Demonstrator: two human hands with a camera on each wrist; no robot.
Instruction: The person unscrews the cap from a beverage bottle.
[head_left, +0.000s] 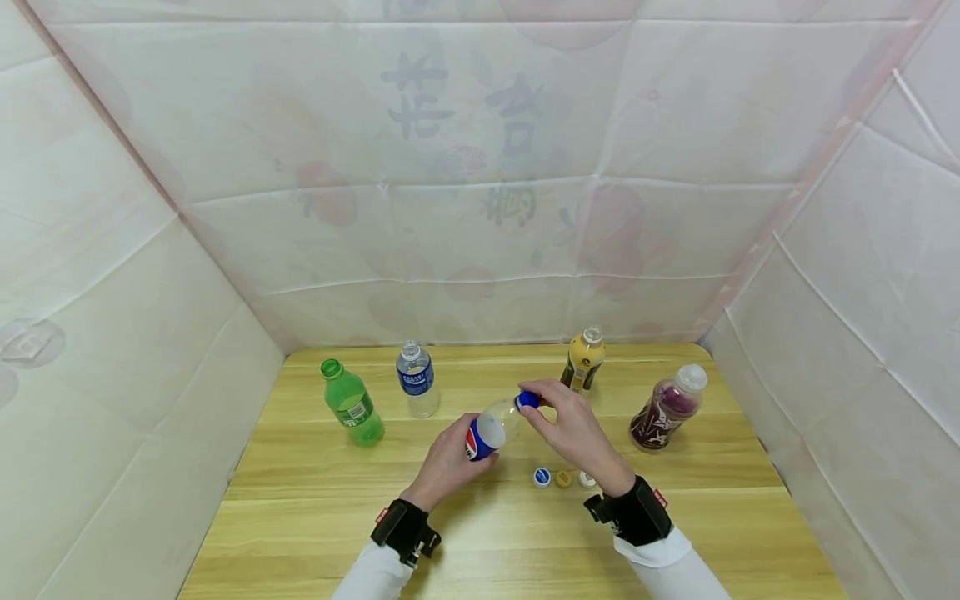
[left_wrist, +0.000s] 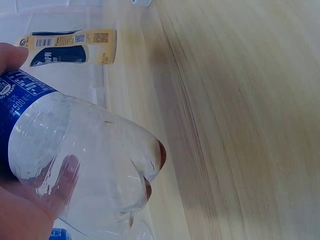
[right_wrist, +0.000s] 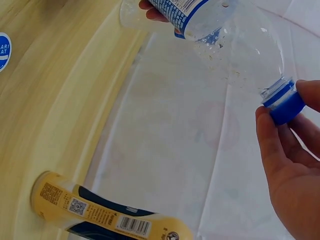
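Observation:
My left hand (head_left: pixel 452 458) grips a clear Pepsi bottle (head_left: pixel 491 428) round its blue label, and the bottle is tilted with its neck up to the right. In the left wrist view a little dark liquid shows in the base of the bottle (left_wrist: pixel 115 165). At the neck, my right hand (head_left: pixel 573 422) pinches a blue cap (right_wrist: pixel 287 107) between thumb and fingers. The right wrist view shows the cap at the bottle's mouth, with part of the clear neck visible above it. Whether the cap is still threaded on, I cannot tell.
Loose caps lie before the right wrist: blue-and-white (head_left: pixel 542 477), gold (head_left: pixel 563 478) and white (head_left: pixel 587 479). An uncapped green bottle (head_left: pixel 356 408) and a clear blue-labelled bottle (head_left: pixel 417 382) stand left. A yellow bottle (head_left: pixel 584 358) and a dark purple bottle with a whitish cap (head_left: pixel 666 410) stand right.

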